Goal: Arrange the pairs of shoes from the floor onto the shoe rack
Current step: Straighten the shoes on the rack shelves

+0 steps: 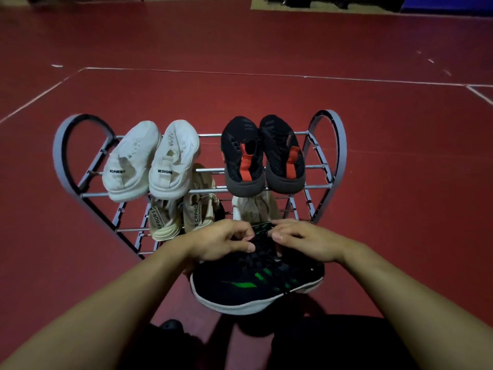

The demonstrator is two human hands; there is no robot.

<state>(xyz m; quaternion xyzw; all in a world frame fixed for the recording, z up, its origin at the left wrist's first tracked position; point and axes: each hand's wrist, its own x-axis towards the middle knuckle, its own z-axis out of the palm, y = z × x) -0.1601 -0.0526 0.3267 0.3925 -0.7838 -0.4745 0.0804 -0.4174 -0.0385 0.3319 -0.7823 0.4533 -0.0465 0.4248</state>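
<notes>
Both hands, left (pixel 224 240) and right (pixel 301 240), grip a black sneaker (pixel 256 287) (green stripes) by its laces, at six o'clock of the shoe rack (pixel 330 145) on the floor (pixel 400 209).

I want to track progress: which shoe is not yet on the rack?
The black shoe with green stripes, nearest the camera. Both hands, left and right, hold it at the laces. The other shoes sit on the rack.
</notes>
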